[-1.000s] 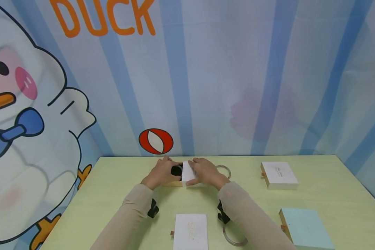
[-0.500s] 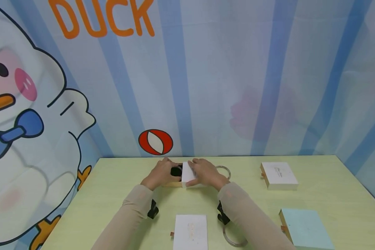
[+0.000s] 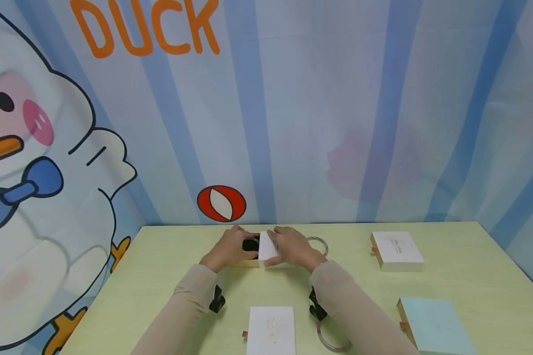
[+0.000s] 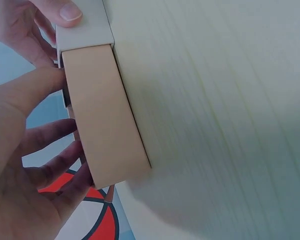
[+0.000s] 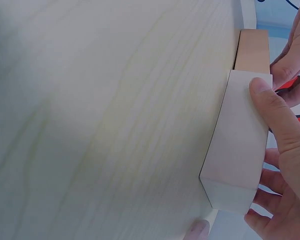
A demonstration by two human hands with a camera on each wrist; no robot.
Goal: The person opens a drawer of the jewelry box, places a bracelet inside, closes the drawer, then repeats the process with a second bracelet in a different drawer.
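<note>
The right hand [image 3: 295, 245] grips the white cover [image 3: 266, 249] of a small box, thumb on its near side and fingers over the top. The left hand [image 3: 228, 248] has its thumb and fingers at the open top of the tan drawer [image 4: 105, 115], which sticks out of the cover toward the person's left; whether they pinch anything cannot be told. A black lining [image 3: 250, 245] shows inside the drawer. The box sits near the far edge of the pale table [image 3: 471, 266]. Just beside the right hand lies a clear ring [image 3: 318, 239], and a second ring [image 3: 321, 336] lies nearer the person, partly under the right forearm. Left of that ring is a white box [image 3: 271, 330]; farther right are another white box [image 3: 399, 246] and a light blue box [image 3: 436, 325]. Behind hangs a blue striped cloth [image 3: 302, 123] with a printed duck [image 3: 40, 212].
</note>
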